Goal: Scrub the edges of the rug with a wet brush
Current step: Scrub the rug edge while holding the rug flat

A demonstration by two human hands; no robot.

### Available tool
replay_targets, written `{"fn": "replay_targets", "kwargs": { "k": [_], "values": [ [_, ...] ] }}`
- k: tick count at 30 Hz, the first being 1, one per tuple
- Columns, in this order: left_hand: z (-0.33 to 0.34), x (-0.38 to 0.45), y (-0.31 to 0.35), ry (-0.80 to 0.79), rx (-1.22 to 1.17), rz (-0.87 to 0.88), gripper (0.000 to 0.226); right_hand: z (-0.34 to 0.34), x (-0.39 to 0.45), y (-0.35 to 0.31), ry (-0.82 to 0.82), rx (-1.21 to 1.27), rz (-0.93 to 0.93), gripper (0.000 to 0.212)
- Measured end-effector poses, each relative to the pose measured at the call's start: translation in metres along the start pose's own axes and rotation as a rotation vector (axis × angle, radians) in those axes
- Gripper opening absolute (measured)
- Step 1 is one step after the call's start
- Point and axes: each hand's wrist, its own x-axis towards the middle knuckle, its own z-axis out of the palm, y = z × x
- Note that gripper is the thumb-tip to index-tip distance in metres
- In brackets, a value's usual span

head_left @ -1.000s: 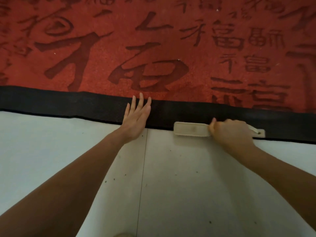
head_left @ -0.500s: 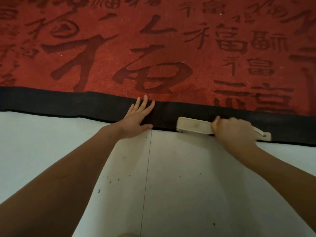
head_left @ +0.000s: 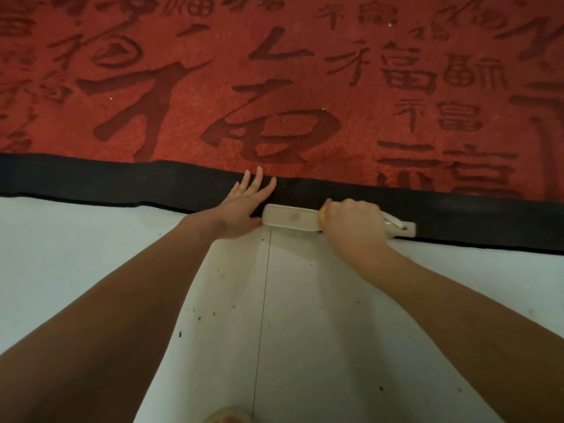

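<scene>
Cream plastic brush (head_left: pixel 291 217) lies along rug's black border (head_left: pixel 122 184)

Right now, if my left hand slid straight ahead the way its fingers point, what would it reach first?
The left hand already lies flat on the rug's black border, fingers pointing away from you. Straight on, it would cross onto the red pile, probably at the big dark character; nothing else lies in that line.

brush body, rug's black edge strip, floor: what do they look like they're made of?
Brush: likely hard plastic, cream, smooth with a dull sheen and moulded rounded edges; bristles hidden underneath.
Black edge strip: looks like woven or felted textile binding, matte with a fine grain, slightly wavy; could be rubberised.
Floor: probably glazed tile, pale and smooth, with a thin straight joint line.
</scene>
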Motion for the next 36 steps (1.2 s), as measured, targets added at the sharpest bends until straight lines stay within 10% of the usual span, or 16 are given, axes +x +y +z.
{"fn": "replay_targets", "kwargs": {
  "k": [21,29,36],
  "values": [
    [-0.006,0.002,0.006,-0.061,0.069,-0.034,0.084,0.014,-0.023,0.052,-0.004,-0.100,0.140,0.036],
    [-0.012,0.001,0.019,-0.075,0.164,-0.140,0.083,-0.017,-0.020,0.109,-0.019,-0.334,-0.122,0.035],
    [-0.020,0.020,0.073,0.242,-0.111,-0.013,0.052,-0.013,-0.032,0.103,-0.036,-0.171,-0.018,0.038]
  ]
}}
